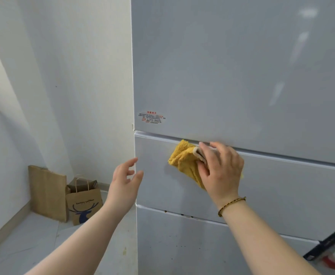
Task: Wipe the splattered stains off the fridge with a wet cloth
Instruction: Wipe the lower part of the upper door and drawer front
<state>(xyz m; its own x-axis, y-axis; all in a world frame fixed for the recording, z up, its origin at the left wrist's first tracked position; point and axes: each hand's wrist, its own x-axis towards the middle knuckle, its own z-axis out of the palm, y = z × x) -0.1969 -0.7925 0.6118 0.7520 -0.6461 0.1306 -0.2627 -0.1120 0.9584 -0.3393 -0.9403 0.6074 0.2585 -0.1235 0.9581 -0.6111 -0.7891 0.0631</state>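
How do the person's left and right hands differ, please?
The left hand holds nothing; the right hand holds a yellow cloth against the fridge. The left hand's fingers are loosely spread beside the fridge's left edge; the right hand lies on the middle drawer front. Only the right wrist, not the left, wears a bracelet. Both are bare and raised towards the fridge.

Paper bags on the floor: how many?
2: a plain bag leaning on the wall, a deer-print bag beside it; something brown behind may be a third.
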